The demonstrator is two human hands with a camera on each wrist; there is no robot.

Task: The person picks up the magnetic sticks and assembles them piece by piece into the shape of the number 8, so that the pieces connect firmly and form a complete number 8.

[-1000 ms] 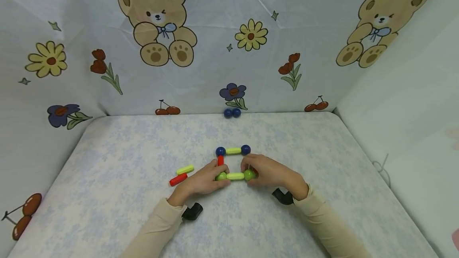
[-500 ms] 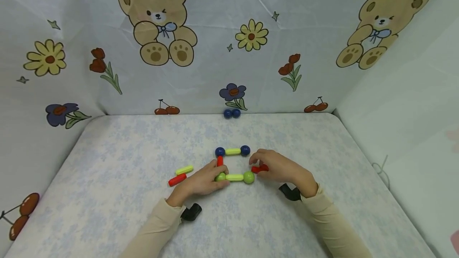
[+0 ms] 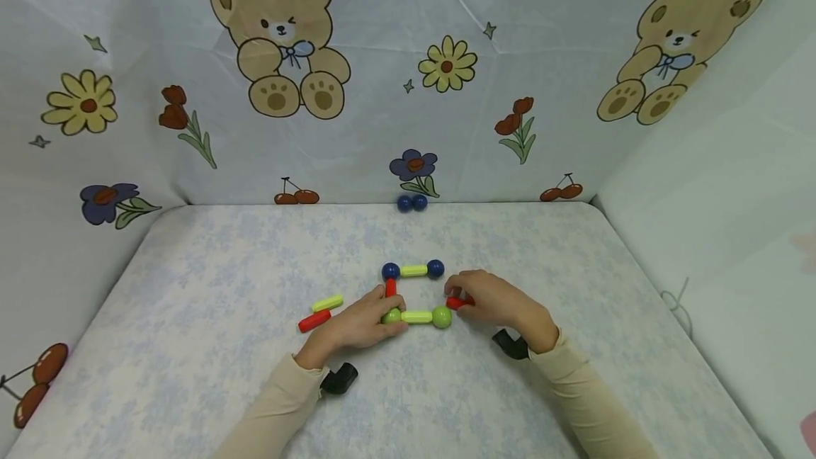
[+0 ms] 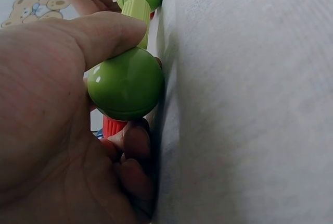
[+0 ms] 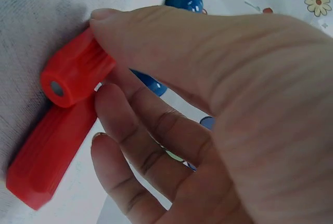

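Red ribbed plastic rod with a grey disc in its end [image 5: 78,70], pinched between thumb and fingers of the right hand [image 3: 494,299], just beside the glossy green right-hand ball [image 3: 442,316] on the pale, blue-patterned tabletop [image 3: 223,253]. In the right wrist view, directly against the pinched rod, a second red plastic rod [image 5: 52,151].

Grasped in the left hand [image 3: 365,319], the glossy green left-hand ball [image 4: 126,84], with thumb laid over it and fingers curled round the other side. Between the two green balls, a yellow-green ribbed near rod [image 3: 417,317]. Leading away from the grasped ball, a red side rod [image 3: 391,287], up to a shiny dark blue left-hand ball [image 3: 391,271]; from there, rightward, a yellow-green far rod [image 3: 414,270] and a matching dark blue right-hand ball [image 3: 435,269].

To the left of the left hand, a loose yellow-green rod [image 3: 328,303] and a loose red rod [image 3: 314,321], close together; contact hard to tell. At the tabletop's far edge, a pair of dark blue balls [image 3: 404,203], side by side, before a white sheet printed with bears and flowers [image 3: 376,20]. Beside each beige cuff, a black wrist device [image 3: 339,378].
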